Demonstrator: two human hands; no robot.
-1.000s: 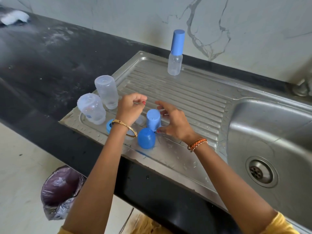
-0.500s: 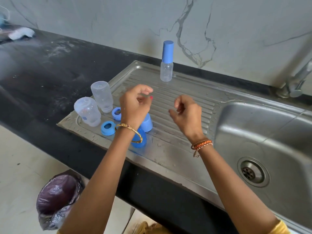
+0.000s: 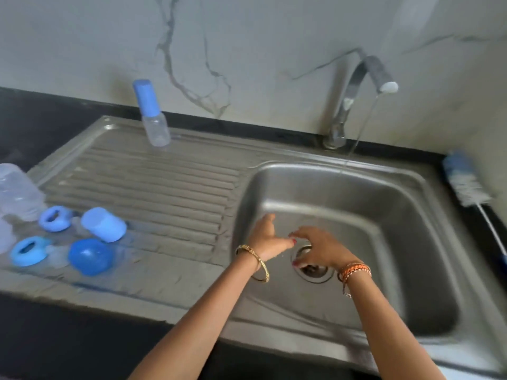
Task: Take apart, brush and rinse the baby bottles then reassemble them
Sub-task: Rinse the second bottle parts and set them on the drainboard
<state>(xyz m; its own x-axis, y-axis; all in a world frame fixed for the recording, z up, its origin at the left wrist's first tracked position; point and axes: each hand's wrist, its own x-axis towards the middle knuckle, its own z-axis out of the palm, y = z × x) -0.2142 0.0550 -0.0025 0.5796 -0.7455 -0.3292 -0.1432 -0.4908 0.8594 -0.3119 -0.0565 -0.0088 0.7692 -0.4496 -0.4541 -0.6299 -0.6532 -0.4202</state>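
- At the far left edge of the drainboard (image 3: 164,182) a clear bottle body (image 3: 17,192) is standing, cut off by the edge of the view; a second one below it is barely showing.
- Just right of it, near the drainboard's front left corner, two blue collar rings (image 3: 53,218) (image 3: 28,250) are lying flat, with the tall blue cap (image 3: 104,224) and the rounded blue cap (image 3: 90,256) beside them. All of these are sitting well to the left of both my hands.
- A small assembled bottle (image 3: 152,116) with a blue cap is standing upright, long axis vertical, at the drainboard's back edge.
- I am holding my left hand (image 3: 267,239) over the basin (image 3: 411,220), fingers loosely spread and gripping nothing; it is the nearer hand to the parts, so I judge it should be the one reaching back left.
- My right hand (image 3: 319,248) is hovering over the drain (image 3: 314,266), fingers relaxed and empty, fingertips nearly meeting the left's.
- The tap (image 3: 354,100) is running a thin stream into the basin behind my hands.
- The bottle brush (image 3: 466,185) is lying on the counter past the basin's right rim, bristles away from me, nearer my right hand.
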